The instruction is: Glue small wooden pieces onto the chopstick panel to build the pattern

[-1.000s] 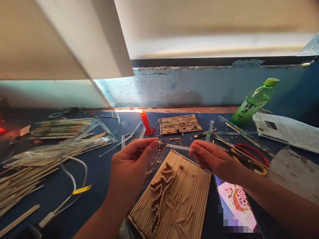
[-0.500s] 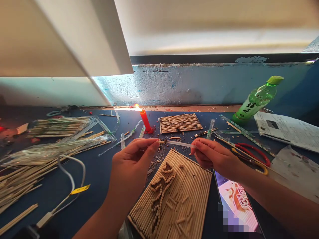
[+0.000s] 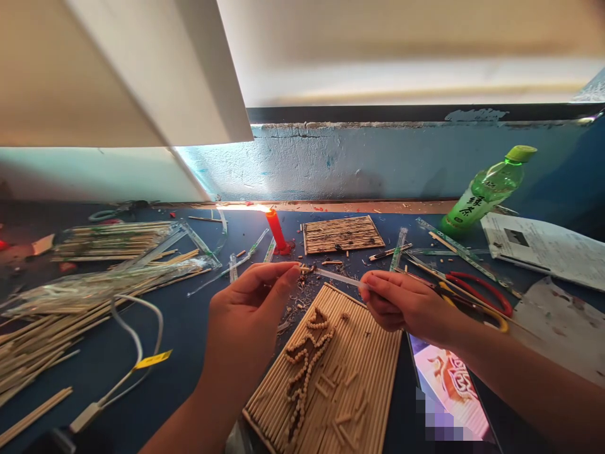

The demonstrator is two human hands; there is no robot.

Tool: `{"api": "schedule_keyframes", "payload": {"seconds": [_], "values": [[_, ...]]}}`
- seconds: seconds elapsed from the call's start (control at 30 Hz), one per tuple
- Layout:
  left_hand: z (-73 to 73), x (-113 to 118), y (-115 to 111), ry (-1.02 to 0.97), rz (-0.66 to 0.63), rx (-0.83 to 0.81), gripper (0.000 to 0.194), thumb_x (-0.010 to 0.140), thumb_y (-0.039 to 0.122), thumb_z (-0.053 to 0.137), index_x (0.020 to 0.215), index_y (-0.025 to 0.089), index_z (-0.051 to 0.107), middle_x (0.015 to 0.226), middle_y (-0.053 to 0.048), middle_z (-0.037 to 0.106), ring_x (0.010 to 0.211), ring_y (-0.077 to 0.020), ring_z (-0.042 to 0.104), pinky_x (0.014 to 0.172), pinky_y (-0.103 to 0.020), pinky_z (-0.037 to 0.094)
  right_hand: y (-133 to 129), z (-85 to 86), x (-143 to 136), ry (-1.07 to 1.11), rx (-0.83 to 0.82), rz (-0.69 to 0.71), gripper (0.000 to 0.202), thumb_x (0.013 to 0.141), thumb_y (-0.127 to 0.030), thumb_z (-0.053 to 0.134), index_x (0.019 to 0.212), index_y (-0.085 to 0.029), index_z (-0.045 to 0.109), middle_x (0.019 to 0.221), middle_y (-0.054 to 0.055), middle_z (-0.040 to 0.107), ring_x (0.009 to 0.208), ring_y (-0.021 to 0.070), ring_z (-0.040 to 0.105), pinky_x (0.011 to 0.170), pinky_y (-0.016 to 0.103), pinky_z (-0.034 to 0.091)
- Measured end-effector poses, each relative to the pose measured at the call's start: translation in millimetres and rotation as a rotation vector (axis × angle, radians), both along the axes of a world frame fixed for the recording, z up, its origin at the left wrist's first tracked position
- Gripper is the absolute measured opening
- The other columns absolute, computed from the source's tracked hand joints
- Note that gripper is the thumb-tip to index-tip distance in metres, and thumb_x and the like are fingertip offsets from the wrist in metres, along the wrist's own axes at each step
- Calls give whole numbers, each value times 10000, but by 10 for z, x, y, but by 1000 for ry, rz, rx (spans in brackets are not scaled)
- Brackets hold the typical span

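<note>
Between thumb and forefinger, my left hand pinches a short wooden stick piece with a dark end. My right hand holds a translucent glue stick, whose tip touches or nearly touches that dark end. Below both hands lies a panel of wooden sticks, bearing a raised outline of small beige pieces and several loose short sticks. A burning red candle stands beyond my left hand. Right of the panel, a phone shows a picture of a carved pattern.
A smaller stick panel lies at the back. Stick bundles and a white cable are at left. At right are a green bottle, papers and red-and-yellow-handled scissors. Scraps lie around the candle.
My right hand has shifted slightly, with the glue stick now tilted a little more. My left hand has moved slightly left with the stick piece. The candle flame looks lower.
</note>
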State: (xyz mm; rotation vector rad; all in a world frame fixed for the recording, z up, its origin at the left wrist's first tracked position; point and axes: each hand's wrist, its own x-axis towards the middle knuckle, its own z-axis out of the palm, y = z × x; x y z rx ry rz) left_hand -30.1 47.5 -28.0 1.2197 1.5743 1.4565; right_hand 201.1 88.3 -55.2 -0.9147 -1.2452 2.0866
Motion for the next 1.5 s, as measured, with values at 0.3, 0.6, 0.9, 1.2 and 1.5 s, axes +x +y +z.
{"api": "schedule_keyframes", "payload": {"seconds": [0.3, 0.6, 0.9, 1.2, 1.5], "values": [[-10, -10, -13, 29, -39, -91, 188, 780, 407, 770, 879, 248, 761, 770, 2, 752, 658, -129, 621, 560, -201, 450, 53, 53, 38, 116, -80, -144, 250, 951, -387, 529, 820, -183, 589, 592, -64, 321, 477, 70, 224, 426, 218, 168], [15, 25, 15, -32, -96, -129, 211, 779, 422, 765, 830, 217, 753, 694, 22, 693, 593, -100, 545, 585, -203, 440, 367, -21, 304, -289, 186, -358, 224, 862, -407, 658, 948, -205, 614, 920, 44, 653, 745, 133, 519, 628, 256, 407], [-52, 36, -21, -49, -190, -204, 263, 780, 473, 750, 851, 220, 735, 612, 41, 578, 565, -94, 443, 506, -190, 345, 343, -32, 302, -1074, 737, -265, 203, 871, -380, 562, 887, -210, 671, 806, 27, 696, 708, 177, 601, 646, 306, 417], [-69, 61, -41, -39, -230, -216, 282, 783, 494, 740, 866, 225, 727, 655, 23, 607, 590, -104, 463, 508, -200, 340, 345, -16, 332, -1194, 737, -223, 141, 845, -309, 578, 877, -197, 657, 850, 59, 724, 753, 200, 654, 675, 312, 449], [-67, 70, -46, -15, -253, -237, 287, 796, 497, 726, 860, 217, 725, 680, 10, 653, 596, -113, 511, 524, -212, 379, 359, -2, 335, -1221, 752, -221, 175, 882, -354, 564, 893, -194, 635, 834, 55, 707, 736, 202, 639, 654, 321, 442]]}}
